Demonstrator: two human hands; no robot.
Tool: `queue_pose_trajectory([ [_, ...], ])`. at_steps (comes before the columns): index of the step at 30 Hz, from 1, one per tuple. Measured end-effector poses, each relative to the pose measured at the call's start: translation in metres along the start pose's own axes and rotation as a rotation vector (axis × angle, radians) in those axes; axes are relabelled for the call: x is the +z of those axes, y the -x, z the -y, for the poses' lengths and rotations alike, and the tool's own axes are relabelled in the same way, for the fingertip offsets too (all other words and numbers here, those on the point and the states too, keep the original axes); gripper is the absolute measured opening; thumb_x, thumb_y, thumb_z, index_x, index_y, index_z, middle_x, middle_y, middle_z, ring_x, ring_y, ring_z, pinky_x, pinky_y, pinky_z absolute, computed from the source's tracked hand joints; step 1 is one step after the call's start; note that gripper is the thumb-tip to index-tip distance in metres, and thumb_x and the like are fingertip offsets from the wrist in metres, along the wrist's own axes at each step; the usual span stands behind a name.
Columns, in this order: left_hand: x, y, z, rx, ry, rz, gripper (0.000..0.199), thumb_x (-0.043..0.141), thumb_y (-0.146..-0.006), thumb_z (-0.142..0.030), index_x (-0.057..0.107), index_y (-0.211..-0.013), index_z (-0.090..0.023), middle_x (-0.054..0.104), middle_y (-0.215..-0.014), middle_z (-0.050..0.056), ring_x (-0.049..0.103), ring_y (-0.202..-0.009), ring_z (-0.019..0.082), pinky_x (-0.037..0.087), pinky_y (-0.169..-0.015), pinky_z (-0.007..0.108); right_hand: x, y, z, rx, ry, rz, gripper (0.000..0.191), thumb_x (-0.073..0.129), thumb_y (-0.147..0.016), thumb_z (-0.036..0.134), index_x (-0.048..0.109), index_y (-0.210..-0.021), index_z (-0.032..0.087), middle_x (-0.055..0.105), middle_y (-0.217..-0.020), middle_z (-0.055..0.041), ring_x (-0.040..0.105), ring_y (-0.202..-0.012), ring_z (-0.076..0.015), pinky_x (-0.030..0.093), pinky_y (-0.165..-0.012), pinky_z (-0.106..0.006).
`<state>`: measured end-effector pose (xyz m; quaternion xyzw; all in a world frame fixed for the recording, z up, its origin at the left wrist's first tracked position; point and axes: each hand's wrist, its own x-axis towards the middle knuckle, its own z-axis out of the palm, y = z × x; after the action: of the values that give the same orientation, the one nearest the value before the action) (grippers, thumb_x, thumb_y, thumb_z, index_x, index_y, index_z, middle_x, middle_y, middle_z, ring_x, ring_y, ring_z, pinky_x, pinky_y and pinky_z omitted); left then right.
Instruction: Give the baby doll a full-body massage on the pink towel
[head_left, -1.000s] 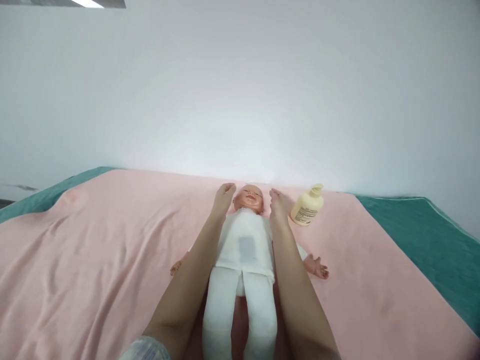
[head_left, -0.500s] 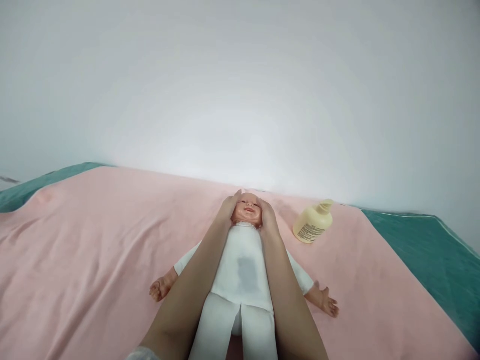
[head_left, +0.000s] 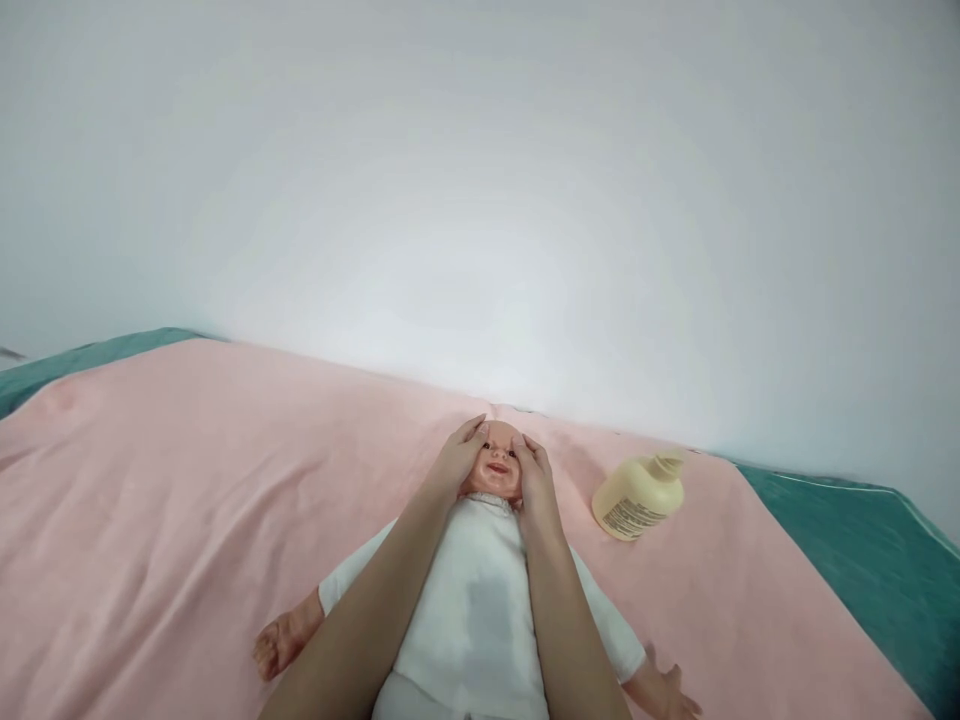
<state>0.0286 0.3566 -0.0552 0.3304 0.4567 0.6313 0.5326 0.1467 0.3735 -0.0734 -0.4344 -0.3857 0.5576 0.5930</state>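
A baby doll in white cloth clothes lies on its back, arms spread out to both sides. A grey patch marks the front of its top. My left hand cups the side of the doll's head on the left, its thumb near the brow. On the opposite side my right hand holds the head in the same way, thumb by the other eye. Both my forearms lie above the doll's arms and partly cover them. The fingertips behind the head are hidden.
A pale yellow pump bottle with printed text stands right of the doll's head. Beneath everything spreads a wrinkled pink blanket, with green cloth showing at both sides. A plain pale wall rises behind.
The view has shifted, so the doll, bottle and blanket sit lower and look larger. My hands remain on the doll's head, and the thumbs now show across its brow.
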Motion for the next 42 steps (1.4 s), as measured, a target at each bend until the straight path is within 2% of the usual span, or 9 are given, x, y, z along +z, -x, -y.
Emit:
queue_pose_trajectory([
  [3,0.000,-0.001,0.004,0.013,-0.009,-0.004,0.042,0.066,-0.081,-0.039,0.062,-0.119,-0.021,0.067,-0.114,0.010,0.063,-0.106,0.025,0.048,-0.094,0.036,0.002,0.005,0.007,0.072,0.019,-0.049,0.045,0.073,-0.068,0.045,0.061,-0.105,0.023,0.069,-0.098,-0.0034,0.067,-0.093,-0.0224,0.057,-0.071,-0.031],
  [8,0.001,0.004,0.002,0.043,-0.036,0.012,0.043,0.067,-0.080,-0.043,0.062,-0.117,-0.020,0.065,-0.118,0.012,0.063,-0.106,0.025,0.049,-0.091,0.035,0.005,0.010,0.013,0.067,0.013,-0.055,0.045,0.076,-0.064,0.043,0.063,-0.101,0.023,0.069,-0.103,-0.0038,0.066,-0.095,-0.0232,0.057,-0.073,-0.031],
  [13,0.002,0.005,0.002,0.025,-0.055,0.000,0.047,0.071,-0.074,-0.033,0.060,-0.117,-0.019,0.065,-0.114,0.012,0.064,-0.100,0.025,0.052,-0.086,0.035,0.003,0.007,0.008,0.117,-0.002,-0.063,0.052,0.077,-0.063,0.040,0.059,-0.108,0.023,0.069,-0.101,-0.0042,0.067,-0.091,-0.0230,0.057,-0.071,-0.032],
  [21,0.002,0.002,0.000,0.012,-0.027,-0.036,0.031,0.061,-0.080,-0.028,0.065,-0.110,-0.020,0.065,-0.119,0.009,0.062,-0.107,0.023,0.050,-0.090,0.032,0.001,0.006,0.008,0.122,-0.054,-0.071,0.040,0.072,-0.066,0.038,0.063,-0.102,0.024,0.070,-0.101,-0.0037,0.067,-0.092,-0.0232,0.057,-0.072,-0.033],
  [26,0.002,0.002,0.000,-0.016,-0.005,-0.077,0.031,0.056,-0.082,-0.025,0.066,-0.111,-0.020,0.064,-0.122,0.009,0.062,-0.107,0.023,0.049,-0.092,0.034,0.000,0.002,0.007,0.148,-0.145,-0.055,0.034,0.066,-0.065,0.032,0.067,-0.098,0.023,0.071,-0.101,-0.0039,0.068,-0.094,-0.0243,0.056,-0.079,-0.037],
  [30,0.003,0.002,0.001,-0.010,0.020,-0.071,0.030,0.054,-0.085,-0.030,0.065,-0.111,-0.019,0.066,-0.117,0.009,0.064,-0.104,0.023,0.050,-0.091,0.034,0.003,0.005,0.007,0.104,-0.158,-0.022,0.033,0.067,-0.068,0.037,0.066,-0.097,0.021,0.072,-0.098,-0.0041,0.068,-0.095,-0.0251,0.056,-0.081,-0.039],
  [35,0.003,0.006,-0.001,0.033,0.024,0.008,0.037,0.062,-0.082,-0.043,0.062,-0.112,-0.019,0.066,-0.114,0.011,0.064,-0.104,0.025,0.052,-0.088,0.035,0.005,0.008,0.007,0.092,-0.105,-0.007,0.042,0.073,-0.068,0.045,0.062,-0.100,0.022,0.070,-0.099,-0.0039,0.067,-0.093,-0.0254,0.057,-0.078,-0.037],
  [38,0.001,0.008,-0.001,0.014,-0.014,0.014,0.046,0.073,-0.074,-0.036,0.060,-0.115,-0.020,0.065,-0.114,0.012,0.064,-0.102,0.026,0.052,-0.086,0.036,0.002,0.007,0.005,0.048,-0.014,-0.025,0.046,0.075,-0.066,0.046,0.061,-0.103,0.023,0.068,-0.103,-0.0036,0.066,-0.096,-0.0240,0.057,-0.076,-0.034],
  [42,-0.001,0.006,0.000,-0.011,-0.054,-0.013,0.050,0.076,-0.069,-0.029,0.062,-0.116,-0.020,0.066,-0.108,0.011,0.066,-0.095,0.025,0.053,-0.084,0.037,-0.001,0.004,0.003,0.035,0.056,-0.037,0.049,0.077,-0.064,0.046,0.060,-0.105,0.023,0.066,-0.106,-0.0036,0.065,-0.097,-0.0227,0.056,-0.076,-0.032],
])
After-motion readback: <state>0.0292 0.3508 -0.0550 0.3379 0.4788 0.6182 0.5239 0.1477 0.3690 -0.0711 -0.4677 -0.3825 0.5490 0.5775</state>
